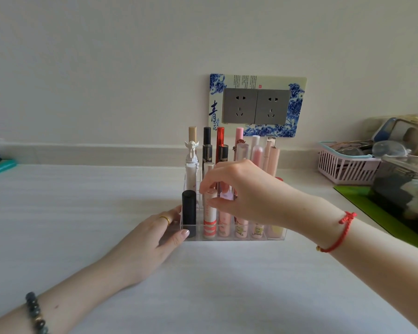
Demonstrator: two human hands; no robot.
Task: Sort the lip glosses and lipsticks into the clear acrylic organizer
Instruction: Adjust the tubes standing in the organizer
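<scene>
The clear acrylic organizer (232, 238) stands mid-surface, close to the wall, its thin glossy dividers forming rows of square cells filled with upright tubes. In the front row a matte black lipstick (189, 210) with a rounded cap sits in the leftmost cell, then a striped tube (209, 224) in white and orange, then pale pink cylinders. Taller slim sticks in beige, black, red and pink rise behind. Your left hand (152, 239) lies low on the smooth white surface (82, 213). Its fingers are straight against the organizer's left wall and the thumb tip touches the front bottom corner, so that grip is spread, not closed. Your right hand (241, 191) arches over the front row from the right, wrist raised. Its grip pinches the top of the striped tube between thumb and forefinger. A pink slatted basket (343, 168) and a green mat (362, 196) crowd the right edge. Bare surface stretches wide to the left and in front of you.
</scene>
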